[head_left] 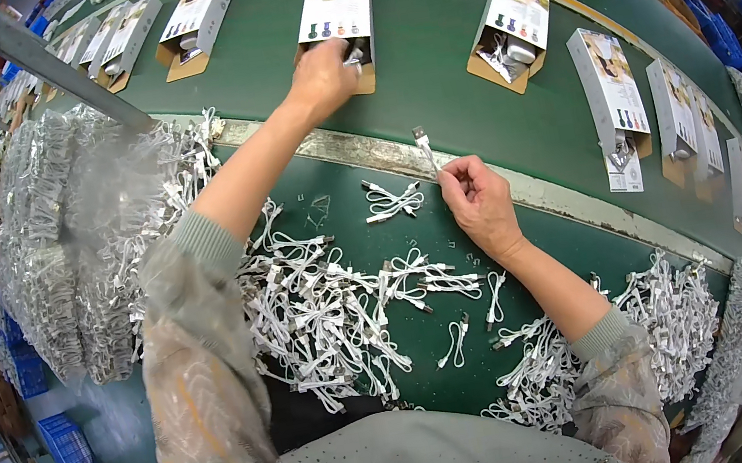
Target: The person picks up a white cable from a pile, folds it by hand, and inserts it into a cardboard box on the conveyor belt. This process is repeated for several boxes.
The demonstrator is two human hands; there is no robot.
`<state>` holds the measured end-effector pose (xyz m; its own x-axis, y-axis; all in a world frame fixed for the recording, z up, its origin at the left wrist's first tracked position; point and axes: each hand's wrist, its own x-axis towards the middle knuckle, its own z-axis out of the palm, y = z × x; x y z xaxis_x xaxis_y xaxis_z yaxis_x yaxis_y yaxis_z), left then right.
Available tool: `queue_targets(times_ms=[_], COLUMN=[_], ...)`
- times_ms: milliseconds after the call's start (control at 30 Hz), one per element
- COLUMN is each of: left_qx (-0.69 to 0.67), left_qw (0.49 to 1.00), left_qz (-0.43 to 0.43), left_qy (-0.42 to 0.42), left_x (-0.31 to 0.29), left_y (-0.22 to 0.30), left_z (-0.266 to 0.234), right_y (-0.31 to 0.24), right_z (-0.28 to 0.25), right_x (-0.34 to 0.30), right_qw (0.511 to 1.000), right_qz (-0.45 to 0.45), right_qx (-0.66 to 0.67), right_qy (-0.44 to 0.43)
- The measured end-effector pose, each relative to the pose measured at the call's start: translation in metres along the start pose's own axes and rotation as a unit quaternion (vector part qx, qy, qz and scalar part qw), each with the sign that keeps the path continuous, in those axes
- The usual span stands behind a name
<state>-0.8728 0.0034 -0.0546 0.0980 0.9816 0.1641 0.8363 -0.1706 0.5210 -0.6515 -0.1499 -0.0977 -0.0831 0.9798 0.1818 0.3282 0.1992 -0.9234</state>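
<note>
My left hand [324, 79] reaches over the belt into the open end of a white printed box [338, 3]. Its fingers are curled at the opening beside something grey and shiny, partly hidden and blurred. Lower and to the right, my right hand [482, 208] pinches a short white USB cable [425, 149], its metal plug pointing up and away over the ledge. A small group of bundled white cables [393, 199] lies just left of that hand. A large heap of the same cables [315, 309] spreads below my left forearm.
More open boxes [513, 21] stand along the green belt [428, 45] to both sides. A worn metal ledge [348, 152] divides belt from worktable. Bagged cables [50, 246] pile up at left; another cable heap [670, 319] lies right. A metal post [64, 67] slants at upper left.
</note>
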Motion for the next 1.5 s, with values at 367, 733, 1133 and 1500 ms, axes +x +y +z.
queue_targets(times_ms=[367, 733, 1133, 1500], left_qx=[0.054, -0.095, 0.110, 0.010], left_qw=[0.967, 0.976, 0.981, 0.998], left_qz=[0.119, 0.056, -0.132, -0.009], left_qy=[-0.218, -0.187, 0.092, 0.067], left_x=[-0.128, -0.127, -0.004, -0.002], left_y=[0.024, 0.024, -0.052, -0.024], left_z=[-0.021, -0.061, -0.041, -0.016], right_y=[0.007, 0.014, 0.008, 0.004], right_z=[0.011, 0.013, 0.008, 0.008], right_x=[0.007, 0.011, 0.002, 0.001], right_qw=[0.995, 0.990, 0.992, 0.993], right_qz=[-0.048, -0.072, -0.061, -0.054], right_qx=[-0.055, -0.099, -0.089, -0.080], right_qy=[0.063, 0.072, 0.061, 0.061])
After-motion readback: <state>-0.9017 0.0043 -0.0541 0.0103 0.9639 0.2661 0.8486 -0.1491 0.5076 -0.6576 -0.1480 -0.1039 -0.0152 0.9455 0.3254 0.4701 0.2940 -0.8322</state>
